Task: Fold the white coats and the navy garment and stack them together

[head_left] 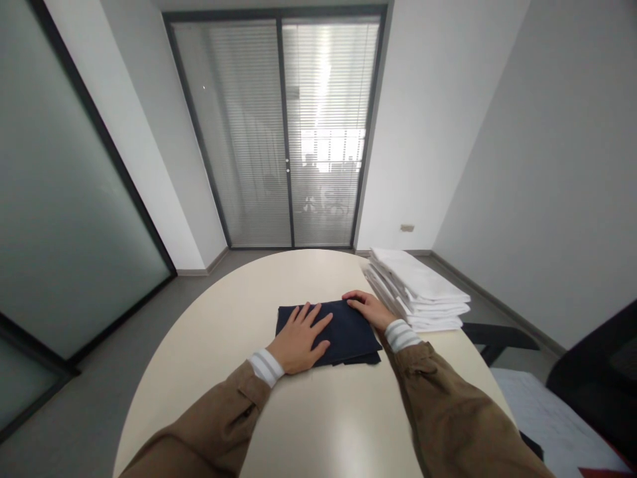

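Note:
A folded dark navy cloth (348,328) lies on the round cream table (318,411) in front of me. My left hand (301,338) rests flat on the cloth's left part, fingers spread and stretched out. My right hand (367,307) lies on the cloth's far right corner, its fingers curled over the edge there. Both arms wear brown sleeves with striped white cuffs.
A stack of folded white cloths (418,289) sits at the table's right edge, just beyond my right hand. A black chair (597,378) stands at the right. Glass doors with blinds (283,133) close the far wall; grey floor lies all around.

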`<state>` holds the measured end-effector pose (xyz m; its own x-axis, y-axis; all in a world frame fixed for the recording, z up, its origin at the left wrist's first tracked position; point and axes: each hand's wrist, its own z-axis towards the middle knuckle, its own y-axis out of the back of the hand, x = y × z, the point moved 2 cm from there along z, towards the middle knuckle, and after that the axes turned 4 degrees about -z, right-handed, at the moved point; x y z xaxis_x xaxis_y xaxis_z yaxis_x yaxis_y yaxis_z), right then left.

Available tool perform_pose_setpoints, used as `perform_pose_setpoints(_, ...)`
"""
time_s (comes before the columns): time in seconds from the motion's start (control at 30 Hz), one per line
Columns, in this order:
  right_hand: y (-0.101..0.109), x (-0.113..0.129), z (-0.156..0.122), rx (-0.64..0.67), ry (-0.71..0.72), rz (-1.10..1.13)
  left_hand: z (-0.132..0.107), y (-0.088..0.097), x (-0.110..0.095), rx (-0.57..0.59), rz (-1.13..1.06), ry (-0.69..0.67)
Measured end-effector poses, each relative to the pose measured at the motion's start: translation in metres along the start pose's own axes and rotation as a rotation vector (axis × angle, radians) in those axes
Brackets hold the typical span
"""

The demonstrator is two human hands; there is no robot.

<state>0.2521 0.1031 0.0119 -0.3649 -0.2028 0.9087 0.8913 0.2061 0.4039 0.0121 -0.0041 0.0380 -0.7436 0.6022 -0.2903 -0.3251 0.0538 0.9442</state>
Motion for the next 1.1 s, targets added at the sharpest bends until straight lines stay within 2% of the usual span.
perform_pose_setpoints(0.13, -0.009, 0.044, -0.012, -0.067, 0.296, -0.294, 0.000, -0.001, 0.001, -0.001, -0.038, 0.007)
perform_pose_setpoints(0.2, -0.024, 0.064, -0.021, 0.004, 0.393, -0.367, 0.001, -0.005, 0.003, -0.021, -0.069, 0.007)
perform_pose_setpoints(0.27, -0.042, 0.075, -0.029, 0.078, 0.430, -0.475, 0.002, -0.009, 0.006, -0.049, -0.103, 0.008)
perform_pose_setpoints(0.37, -0.064, 0.071, -0.041, 0.175, 0.389, -0.661, 0.004, -0.014, 0.013, -0.097, -0.132, 0.044)
perform_pose_setpoints(0.47, -0.072, 0.059, -0.048, 0.198, 0.347, -0.769, 0.005, -0.017, 0.019, -0.151, -0.135, 0.097)
perform_pose_setpoints(0.63, -0.065, 0.050, -0.050, 0.208, 0.301, -0.829, 0.004, -0.017, 0.027, -0.174, -0.095, 0.183)
perform_pose_setpoints(0.8, -0.054, 0.045, -0.046, 0.279, 0.188, -0.814, -0.001, -0.011, 0.024, -0.130, -0.038, 0.153)
perform_pose_setpoints(1.0, -0.043, 0.035, -0.043, 0.251, 0.045, -0.793, -0.004, -0.004, 0.021, -0.087, -0.067, 0.137)
perform_pose_setpoints(1.1, -0.043, 0.029, -0.040, 0.217, 0.056, -0.781, -0.003, -0.007, 0.024, -0.093, -0.098, 0.144)
